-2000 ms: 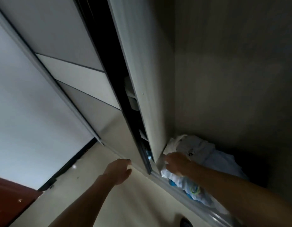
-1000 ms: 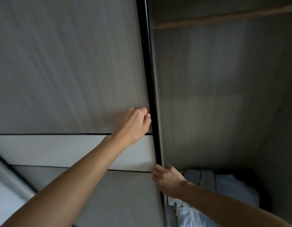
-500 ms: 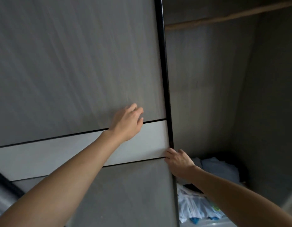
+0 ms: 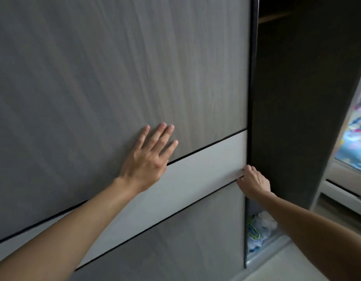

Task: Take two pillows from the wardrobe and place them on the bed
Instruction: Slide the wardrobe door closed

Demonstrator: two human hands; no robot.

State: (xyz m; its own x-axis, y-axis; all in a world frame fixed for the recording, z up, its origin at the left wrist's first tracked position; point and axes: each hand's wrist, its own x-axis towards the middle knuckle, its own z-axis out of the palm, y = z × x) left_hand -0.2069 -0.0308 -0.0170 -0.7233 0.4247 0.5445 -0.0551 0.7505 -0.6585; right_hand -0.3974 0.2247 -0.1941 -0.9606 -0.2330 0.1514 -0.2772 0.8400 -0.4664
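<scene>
The grey sliding wardrobe door (image 4: pixel 119 67) with a pale horizontal band fills most of the view. My left hand (image 4: pixel 149 159) lies flat on the door, fingers spread. My right hand (image 4: pixel 253 182) curls around the door's black right edge at the pale band. Only a narrow dark gap of the wardrobe interior (image 4: pixel 287 98) shows to the right of the door. At its bottom lies a pile of white and blue fabric (image 4: pixel 256 232), partly hidden by my right forearm. Whether this pile is pillows I cannot tell.
The bed (image 4: pixel 355 142) with a colourful blue and pink cover shows at the far right, past the wardrobe's side panel. Its pale frame and a drawer front (image 4: pixel 341 191) are below. Light flooring (image 4: pixel 287 266) runs along the wardrobe's bottom track.
The door has slid to the right, narrowing the opening. My left hand has flattened with fingers spread. The view has swung right, bringing the bed into sight.
</scene>
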